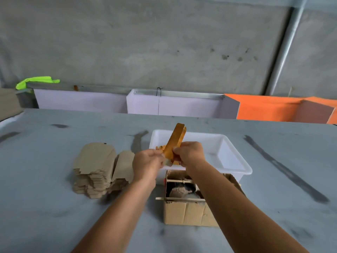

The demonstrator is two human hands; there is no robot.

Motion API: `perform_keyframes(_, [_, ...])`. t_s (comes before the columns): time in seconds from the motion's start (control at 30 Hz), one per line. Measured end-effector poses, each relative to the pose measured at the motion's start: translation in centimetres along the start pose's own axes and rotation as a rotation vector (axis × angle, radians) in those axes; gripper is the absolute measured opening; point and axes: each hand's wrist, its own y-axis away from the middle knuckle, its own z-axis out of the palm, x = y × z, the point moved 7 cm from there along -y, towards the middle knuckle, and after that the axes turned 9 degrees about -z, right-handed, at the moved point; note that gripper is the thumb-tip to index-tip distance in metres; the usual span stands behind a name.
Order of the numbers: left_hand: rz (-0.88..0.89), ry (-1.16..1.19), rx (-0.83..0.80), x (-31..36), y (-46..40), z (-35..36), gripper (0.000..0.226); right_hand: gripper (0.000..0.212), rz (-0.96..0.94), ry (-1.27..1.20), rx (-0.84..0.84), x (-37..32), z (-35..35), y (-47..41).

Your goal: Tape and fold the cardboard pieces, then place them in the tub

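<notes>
**Both hands hold a folded cardboard piece over the tub**

The orange-brown folded cardboard piece (174, 143) stands tilted, its long axis going up and away toward the far edge of the surface (54, 216), above the near-left corner of the white tub (235, 157). The left hand (147, 164) pinches its lower end with curled fingers; the right hand (189, 152) grips the same end. Both forearms reach forward. A stack of flat cardboard pieces (96, 168) lies left of the hands; an open cardboard box (186, 212) stands touching the tub's near wall.
</notes>
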Motion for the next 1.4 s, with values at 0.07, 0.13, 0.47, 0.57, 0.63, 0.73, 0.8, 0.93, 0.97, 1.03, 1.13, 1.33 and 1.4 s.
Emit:
perform_keyframes(0.07, [0.138, -0.252, 0.058, 1.4, -1.2, 0.2, 0.015, 0.022, -0.038, 0.084, 0.034, -0.3, 0.3, -1.6])
perform_keyframes(0.13, [0.269, -0.471, 0.103, 2.7, -1.8, 0.7, 0.020, 0.028, -0.062, 0.173, 0.056, -0.5, 0.7, -3.1])
perform_keyframes(0.47, [0.555, -1.117, 0.146, 2.8, -3.9, 3.1, 0.022, 0.013, -0.011, 0.522, 0.032, 2.4, 3.2, -7.7])
perform_keyframes(0.57, [0.586, -1.130, 0.148, 2.8, -3.7, 3.4, 0.023, 0.024, -0.020, 0.647, 0.003, 2.8, 3.4, -7.6])
perform_keyframes(0.63, [0.590, -1.083, 0.136, 2.8, -3.5, 3.3, 0.026, 0.023, -0.035, 0.745, -0.043, 2.8, 3.8, -7.3])
perform_keyframes(0.73, [0.580, -0.984, 0.114, 2.7, -3.3, 2.5, 0.027, 0.002, -0.128, 0.929, -0.109, 1.6, 4.6, -6.5])
perform_keyframes(0.8, [0.577, -0.931, 0.124, 2.9, -3.1, 1.3, 0.031, 0.011, -0.244, 0.957, -0.124, 0.3, 5.3, -5.6])
perform_keyframes(0.93, [0.547, -0.874, 0.206, 3.8, -3.4, -2.2, 0.041, 0.025, -0.510, 0.881, -0.247, -2.2, 7.8, -1.8])
perform_keyframes(0.97, [0.539, -0.869, 0.234, 4.1, -3.4, -3.1, 0.042, 0.029, -0.563, 0.866, -0.294, -2.4, 8.5, -0.9])
perform_keyframes(1.03, [0.538, -0.889, 0.287, 4.6, -3.3, -4.9, 0.043, 0.035, -0.648, 0.852, -0.393, -2.6, 9.9, 0.8])
perform_keyframes(1.13, [0.560, -0.996, 0.371, 4.6, -2.9, -7.2, 0.040, 0.036, -0.706, 0.962, -0.551, -1.8, 12.5, 3.2])
perform_keyframes(1.33, [0.450, -1.018, 0.305, 2.6, -2.6, -9.0, 0.035, 0.026, -0.741, 1.203, -0.655, 1.0, 16.3, 5.7])
perform_keyframes(1.4, [0.430, -0.971, 0.268, 2.1, -2.7, -9.2, 0.039, 0.030, -0.812, 1.270, -0.641, 1.4, 16.8, 6.1])
